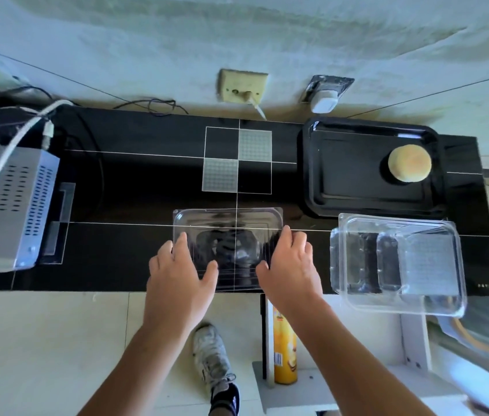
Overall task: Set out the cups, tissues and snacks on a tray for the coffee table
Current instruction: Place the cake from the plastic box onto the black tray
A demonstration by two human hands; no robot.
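Observation:
A clear plastic lid or shallow container (pixel 228 223) lies on the black counter in front of me. My left hand (pixel 181 265) grips its left side and my right hand (pixel 289 262) grips its right side, thumbs on top near the front. A black tray (pixel 327 175) sits at the back right with one round pale bun (pixel 409 163) on its right part. A second clear plastic clamshell container (pixel 399 259) stands in front of the tray, overhanging the counter's front edge.
A grey perforated metal box (pixel 5 205) with cables stands at the left of the counter (pixel 132 190). Wall sockets with plugs are behind. A yellow can (pixel 285 349) stands on a white shelf below the counter. My shoe (pixel 216 361) is on the floor.

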